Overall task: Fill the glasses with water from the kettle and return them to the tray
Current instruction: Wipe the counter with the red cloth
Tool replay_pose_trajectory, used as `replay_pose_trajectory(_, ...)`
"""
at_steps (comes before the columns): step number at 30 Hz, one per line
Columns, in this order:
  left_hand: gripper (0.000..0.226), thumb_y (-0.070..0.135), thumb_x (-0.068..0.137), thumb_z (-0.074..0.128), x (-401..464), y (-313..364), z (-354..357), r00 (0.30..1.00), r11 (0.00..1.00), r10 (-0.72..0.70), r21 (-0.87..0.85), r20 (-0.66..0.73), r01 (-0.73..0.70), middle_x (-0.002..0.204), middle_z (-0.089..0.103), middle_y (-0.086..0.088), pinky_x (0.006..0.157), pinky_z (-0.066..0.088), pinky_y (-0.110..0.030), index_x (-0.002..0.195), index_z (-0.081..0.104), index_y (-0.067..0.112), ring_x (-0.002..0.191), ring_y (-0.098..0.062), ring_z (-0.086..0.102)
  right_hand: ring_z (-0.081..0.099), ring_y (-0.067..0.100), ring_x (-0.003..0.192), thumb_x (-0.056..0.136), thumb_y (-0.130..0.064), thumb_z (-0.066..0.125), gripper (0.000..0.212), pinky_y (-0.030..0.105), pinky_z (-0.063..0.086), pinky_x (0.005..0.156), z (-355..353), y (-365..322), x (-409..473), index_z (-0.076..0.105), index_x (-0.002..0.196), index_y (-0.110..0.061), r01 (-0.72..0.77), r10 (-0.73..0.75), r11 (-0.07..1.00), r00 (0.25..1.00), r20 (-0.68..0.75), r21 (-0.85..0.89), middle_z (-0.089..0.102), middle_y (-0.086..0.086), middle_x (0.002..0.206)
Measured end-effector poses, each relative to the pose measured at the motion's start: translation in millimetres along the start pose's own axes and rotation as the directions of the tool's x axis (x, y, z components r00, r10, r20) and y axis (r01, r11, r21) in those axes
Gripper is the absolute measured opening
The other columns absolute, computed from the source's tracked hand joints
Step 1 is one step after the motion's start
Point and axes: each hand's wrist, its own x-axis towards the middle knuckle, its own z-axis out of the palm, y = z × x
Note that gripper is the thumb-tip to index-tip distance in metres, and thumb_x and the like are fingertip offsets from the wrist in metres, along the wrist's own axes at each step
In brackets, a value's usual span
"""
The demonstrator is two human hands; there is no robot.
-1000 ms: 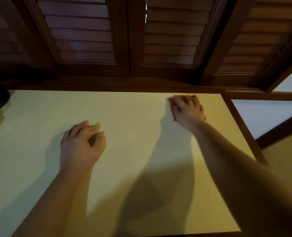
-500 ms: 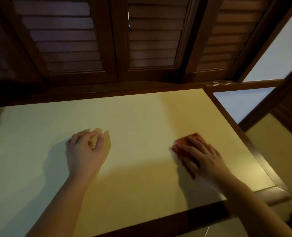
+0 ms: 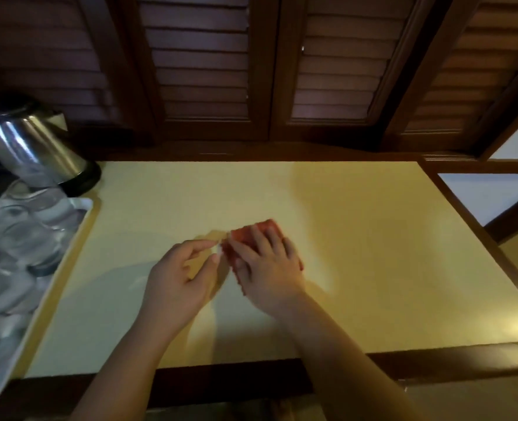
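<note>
**Wiping the counter, glasses not yet touched**

Pressing down on a small red cloth (image 3: 253, 235), the right hand (image 3: 267, 265) lay flat over it, fingers spread and bearing on the fabric rather than gripping it. The left hand (image 3: 180, 276) sat just beside, fingers loosely curled, thumb and forefinger pinched at the cloth's near edge; whether they actually held it could not be told through the blur.

Both hands were at mid-counter on the pale yellow countertop (image 3: 358, 253). The task's items stood well apart at far left: a shiny steel kettle on a black base (image 3: 31, 150) at the back corner, and in front of it a white tray (image 3: 83, 205) crowded with clear drinking glasses (image 3: 18, 244), smeared by motion, fill level unreadable.

Judgement: this was tidying, not pouring. The next move likely called for letting go of the cloth, reaching left, and lifting one glass clear before taking the kettle.
</note>
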Motion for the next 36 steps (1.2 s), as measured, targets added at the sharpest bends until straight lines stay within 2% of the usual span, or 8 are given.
replay_pose_trajectory(3,0.026,0.039,0.097,0.068,-12,-11,-28,0.999,0.993,0.030,0.117,-0.019,-0.027,0.115,0.065,0.029,0.092,0.044,-0.011,0.122,0.070,0.038,0.104,0.021,0.056,-0.003,0.025,0.165,0.107,-0.055,0.029,0.046,0.058,0.002,0.130,14,-52,-44,0.043,0.151,-0.053,0.318,-0.318,0.948,0.942,0.105,0.011,0.016,-0.009,0.177)
replay_pose_trajectory(7,0.037,0.043,0.096,0.067,-26,-22,-51,0.999,0.979,0.051,0.197,-0.004,-0.049,0.125,0.064,0.022,0.096,0.043,-0.020,0.132,0.067,0.035,0.118,0.002,0.057,-0.005,0.009,0.163,0.106,-0.061,0.033,0.048,0.044,0.004,0.130,2,-17,-68,0.029,0.153,-0.066,0.507,-0.505,0.861,0.845,0.175,0.037,0.009,-0.024,0.175)
replay_pose_trajectory(17,0.057,0.057,0.097,0.061,-64,-35,-63,0.998,0.984,-0.058,0.168,0.010,0.055,0.138,0.046,0.032,0.097,0.038,-0.010,0.149,0.041,0.045,0.128,0.007,0.043,-0.003,0.031,0.164,0.110,-0.057,0.017,0.054,0.060,0.005,0.131,-12,-6,104,0.011,0.163,-0.054,-0.095,0.099,0.990,0.995,0.033,-0.107,0.008,-0.004,0.178)
replay_pose_trajectory(21,0.070,0.064,0.097,0.057,-68,-34,-68,0.995,0.988,-0.054,0.137,-0.088,0.066,0.143,0.038,0.030,0.103,0.038,-0.014,0.156,0.028,0.040,0.132,0.007,0.040,-0.011,0.030,0.163,0.109,-0.054,0.021,0.056,0.059,0.000,0.130,14,-107,103,0.010,0.163,-0.054,0.126,-0.110,0.985,0.985,0.131,-0.121,0.001,-0.005,0.178)
replay_pose_trajectory(25,0.067,0.067,0.097,0.054,-59,-32,-80,0.985,0.988,-0.026,0.147,-0.169,0.051,0.140,0.047,0.022,0.105,0.051,-0.030,0.153,0.032,0.040,0.129,0.000,0.049,0.001,0.023,0.164,0.104,-0.054,0.046,0.059,0.051,0.003,0.132,23,-151,34,0.031,0.160,-0.048,0.636,-0.595,0.769,0.751,0.287,-0.069,0.016,-0.009,0.175)
replay_pose_trajectory(29,0.068,0.064,0.096,0.055,-55,-31,-89,0.981,0.984,-0.013,0.173,-0.192,0.047,0.133,0.039,0.031,0.099,0.043,-0.015,0.154,0.028,0.042,0.126,0.008,0.042,0.015,0.008,0.161,0.100,-0.051,0.056,0.043,0.042,0.019,0.128,14,-96,7,0.051,0.143,-0.047,0.818,-0.821,0.552,0.500,0.274,0.162,0.035,-0.019,0.166)
replay_pose_trajectory(31,0.065,0.063,0.096,0.056,-55,-32,-92,0.983,0.984,-0.009,0.175,-0.185,0.042,0.132,0.037,0.039,0.098,0.035,-0.006,0.152,0.028,0.045,0.128,0.014,0.037,0.019,0.011,0.160,0.100,-0.054,0.052,0.041,0.045,0.026,0.125,3,-62,37,0.052,0.141,-0.049,0.796,-0.780,0.599,0.554,0.292,0.088,0.031,-0.021,0.168)
replay_pose_trajectory(36,0.058,0.063,0.096,0.058,-47,-35,-86,0.983,0.983,-0.015,0.180,-0.181,0.048,0.134,0.031,0.052,0.096,0.034,-0.004,0.147,0.032,0.052,0.133,0.019,0.032,0.015,0.020,0.162,0.102,-0.063,0.027,0.053,0.058,0.026,0.127,-15,-23,157,0.033,0.153,-0.052,0.357,-0.344,0.927,0.932,0.117,-0.113,0.024,-0.013,0.172)
